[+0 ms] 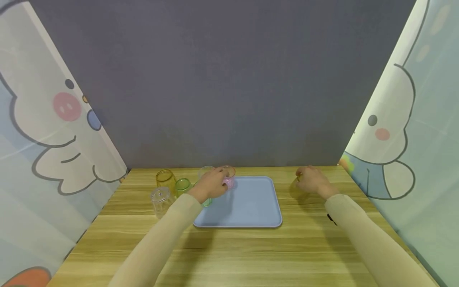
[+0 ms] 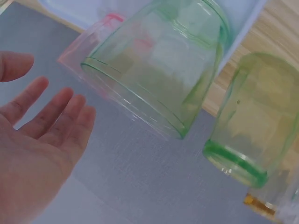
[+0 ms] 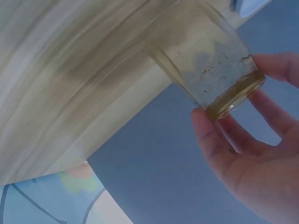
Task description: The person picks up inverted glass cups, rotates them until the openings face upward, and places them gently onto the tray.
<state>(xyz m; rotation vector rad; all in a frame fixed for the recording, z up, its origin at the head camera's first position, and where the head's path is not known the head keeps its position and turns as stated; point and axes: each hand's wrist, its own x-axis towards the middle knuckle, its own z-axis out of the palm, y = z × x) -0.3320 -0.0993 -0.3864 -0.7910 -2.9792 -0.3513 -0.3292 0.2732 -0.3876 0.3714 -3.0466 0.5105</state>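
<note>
My left hand [image 1: 214, 182] is over the left part of the blue tray [image 1: 251, 203], right beside a pink glass [image 1: 230, 182]. In the left wrist view its fingers are relaxed, with a gap between them and the large pale-green glass [image 2: 154, 70]. That green glass stands on the tray's left side, partly hidden by my wrist in the head view. To the right of the tray, my right hand [image 1: 312, 180] holds an amber glass [image 3: 210, 65]. Thumb and fingertips grip it round its thick base, which points up toward the palm.
Left of the tray stand a green glass [image 1: 183, 185], an amber glass [image 1: 165, 178] and a clear faceted glass [image 1: 162, 202]. Another clear rim [image 1: 206, 170] shows behind my left hand. A grey panel [image 1: 229, 87] closes off the wooden table's [image 1: 244, 255] far edge.
</note>
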